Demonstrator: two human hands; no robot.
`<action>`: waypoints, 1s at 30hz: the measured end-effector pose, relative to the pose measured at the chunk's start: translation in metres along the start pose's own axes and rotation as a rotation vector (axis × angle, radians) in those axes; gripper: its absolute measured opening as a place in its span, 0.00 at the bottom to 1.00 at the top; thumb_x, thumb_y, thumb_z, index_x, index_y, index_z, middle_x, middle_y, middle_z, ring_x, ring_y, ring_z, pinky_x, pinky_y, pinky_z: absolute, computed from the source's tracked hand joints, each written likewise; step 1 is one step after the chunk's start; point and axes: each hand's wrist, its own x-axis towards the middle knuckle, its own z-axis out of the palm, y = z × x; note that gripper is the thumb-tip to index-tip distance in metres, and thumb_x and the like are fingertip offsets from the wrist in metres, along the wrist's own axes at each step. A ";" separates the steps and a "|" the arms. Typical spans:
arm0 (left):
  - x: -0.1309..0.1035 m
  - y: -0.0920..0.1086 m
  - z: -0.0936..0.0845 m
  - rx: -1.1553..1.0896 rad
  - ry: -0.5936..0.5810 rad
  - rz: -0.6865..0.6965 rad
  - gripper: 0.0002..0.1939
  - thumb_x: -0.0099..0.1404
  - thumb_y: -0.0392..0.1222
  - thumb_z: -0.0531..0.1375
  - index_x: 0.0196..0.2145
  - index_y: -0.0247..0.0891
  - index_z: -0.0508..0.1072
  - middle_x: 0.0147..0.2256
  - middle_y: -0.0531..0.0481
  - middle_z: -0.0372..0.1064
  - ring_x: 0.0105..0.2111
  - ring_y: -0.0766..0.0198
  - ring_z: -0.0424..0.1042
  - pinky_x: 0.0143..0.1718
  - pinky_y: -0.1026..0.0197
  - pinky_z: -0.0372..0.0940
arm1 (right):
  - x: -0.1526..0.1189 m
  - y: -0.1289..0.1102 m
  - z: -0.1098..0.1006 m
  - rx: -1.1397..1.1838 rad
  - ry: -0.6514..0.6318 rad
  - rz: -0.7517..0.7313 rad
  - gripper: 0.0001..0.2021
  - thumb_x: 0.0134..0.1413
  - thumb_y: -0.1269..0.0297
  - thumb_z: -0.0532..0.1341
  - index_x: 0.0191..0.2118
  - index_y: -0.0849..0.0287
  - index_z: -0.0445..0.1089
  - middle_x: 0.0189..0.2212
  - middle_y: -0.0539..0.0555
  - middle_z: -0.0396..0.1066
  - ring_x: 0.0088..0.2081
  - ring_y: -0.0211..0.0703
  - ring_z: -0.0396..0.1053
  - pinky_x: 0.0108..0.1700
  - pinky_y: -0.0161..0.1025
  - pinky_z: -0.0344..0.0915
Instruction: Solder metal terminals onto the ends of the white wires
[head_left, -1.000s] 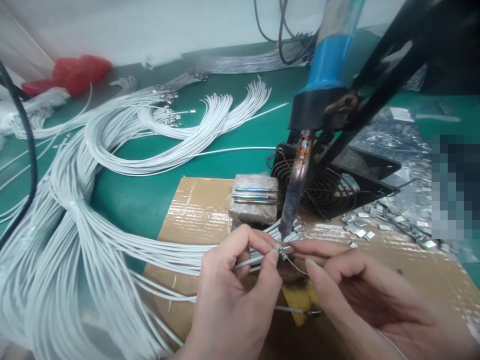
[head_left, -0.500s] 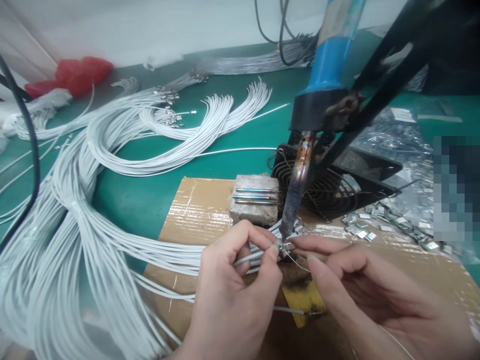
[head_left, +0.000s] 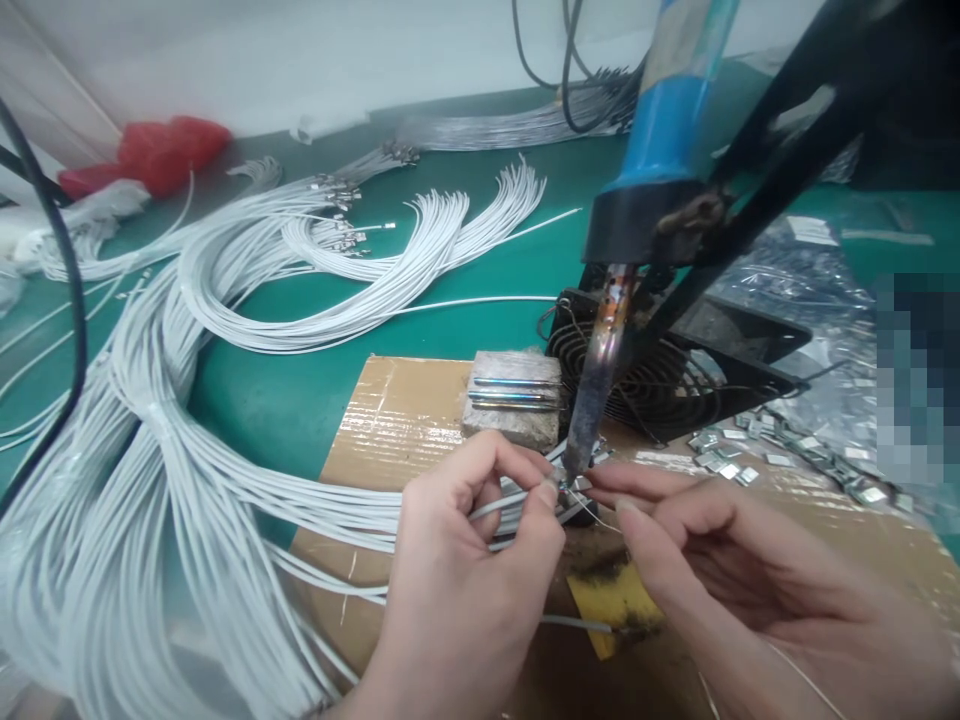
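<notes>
My left hand (head_left: 469, 570) pinches a white cable (head_left: 501, 505) near its end, thumb against forefinger. Just past those fingertips is a small metal connector (head_left: 577, 485), right under the tip of a soldering iron (head_left: 592, 400). The iron hangs down from above, its handle blue, its shaft heat-stained. My right hand (head_left: 750, 580) is closed on a thin solder wire (head_left: 596, 513), which runs to the iron's tip and trails back below the palm. The right fingertips are close to the connector; whether they touch it I cannot tell.
A black fan (head_left: 660, 370) stands behind the iron, beside a grey block (head_left: 517, 420) carrying metal rods. Bundled white cables (head_left: 300, 320) cover the left. Loose metal connectors (head_left: 724, 465) lie at right on the cardboard (head_left: 405, 400). A black arm (head_left: 780, 190) crosses the upper right.
The connector at the left fingertips now sits more directly beneath the iron's tip. The right fingers have shifted slightly with the solder wire. The whole view has moved a little.
</notes>
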 end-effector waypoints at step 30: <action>0.002 0.006 -0.001 -0.029 -0.014 -0.002 0.07 0.60 0.33 0.64 0.26 0.39 0.72 0.31 0.52 0.75 0.33 0.63 0.75 0.32 0.66 0.68 | 0.000 -0.007 0.005 0.049 0.054 0.027 0.13 0.57 0.64 0.70 0.23 0.54 0.73 0.39 0.52 0.84 0.36 0.42 0.82 0.47 0.34 0.79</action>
